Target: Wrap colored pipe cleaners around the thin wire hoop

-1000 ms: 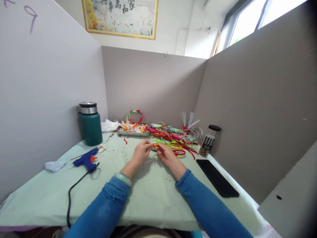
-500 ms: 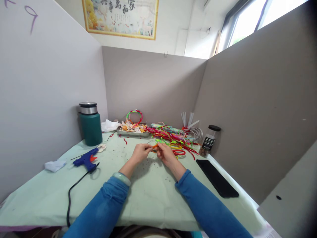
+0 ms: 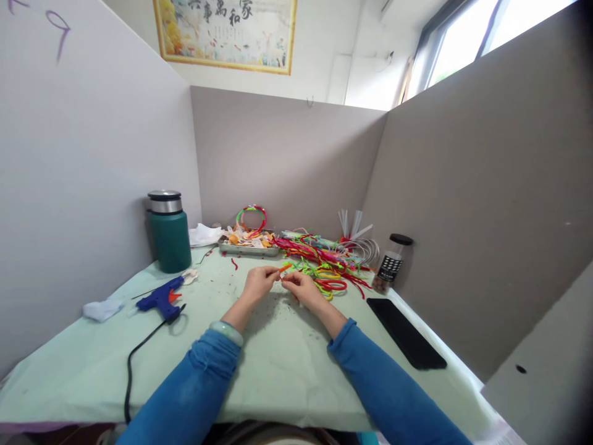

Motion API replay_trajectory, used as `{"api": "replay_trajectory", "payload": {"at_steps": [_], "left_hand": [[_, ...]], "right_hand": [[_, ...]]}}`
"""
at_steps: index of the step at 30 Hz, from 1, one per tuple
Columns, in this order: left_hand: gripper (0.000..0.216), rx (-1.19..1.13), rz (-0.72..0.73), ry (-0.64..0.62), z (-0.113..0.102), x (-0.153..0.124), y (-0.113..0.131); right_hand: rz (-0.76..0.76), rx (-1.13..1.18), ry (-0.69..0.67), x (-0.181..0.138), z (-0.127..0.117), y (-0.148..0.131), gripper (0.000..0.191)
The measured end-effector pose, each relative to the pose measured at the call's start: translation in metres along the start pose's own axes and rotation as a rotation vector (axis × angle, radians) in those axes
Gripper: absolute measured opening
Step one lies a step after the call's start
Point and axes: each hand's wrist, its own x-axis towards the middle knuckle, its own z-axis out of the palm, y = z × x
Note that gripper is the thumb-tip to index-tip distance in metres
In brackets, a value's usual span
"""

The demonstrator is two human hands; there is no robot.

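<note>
Between my two hands is a short orange pipe cleaner, its tip pointing up to the right. My left hand pinches it, fingers closed. My right hand is closed too, its fingertips at the lower part of the orange piece just beside the left fingers. How the lower end is bent is too small to make out. Right behind my hands lies a loose pile of red, green and yellow pipe cleaners.
On the left stand a green flask and a blue glue gun with its cord. At the back are a metal tray of small pieces and a colourful headband. A jar and black phone are on the right.
My right hand has shifted left and slightly down, closer to my left hand. The orange pipe cleaner now sticks up to the right beyond the fingers.
</note>
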Motion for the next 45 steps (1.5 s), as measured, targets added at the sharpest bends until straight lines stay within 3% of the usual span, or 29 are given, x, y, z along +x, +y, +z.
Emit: {"api": "replay_trajectory", "payload": {"at_steps": [9, 17, 22, 35, 39, 45], "left_hand": [[0.031, -0.12, 0.026, -0.021, 0.002, 0.004, -0.005], [0.029, -0.04, 0.04, -0.015, -0.001, 0.001, 0.001], [0.028, 0.006, 0.048, -0.053, 0.0, -0.001, 0.001], [0.025, 0.163, 0.255, -0.187, 0.006, -0.009, 0.003], [0.034, 0.123, 0.204, -0.181, 0.008, -0.009, 0.001], [0.044, 0.018, -0.023, -0.041, 0.005, -0.002, -0.002]], "right_hand": [[-0.18, -0.22, 0.213, 0.005, -0.006, 0.009, 0.012], [-0.371, -0.195, 0.163, -0.007, -0.002, -0.012, 0.011], [-0.311, -0.096, 0.238, -0.004, -0.004, -0.009, 0.012], [-0.207, -0.056, 0.207, 0.005, -0.006, 0.005, 0.014], [-0.203, -0.068, 0.199, 0.005, -0.004, 0.005, 0.013], [-0.148, -0.044, 0.286, 0.004, -0.005, 0.003, 0.022]]}}
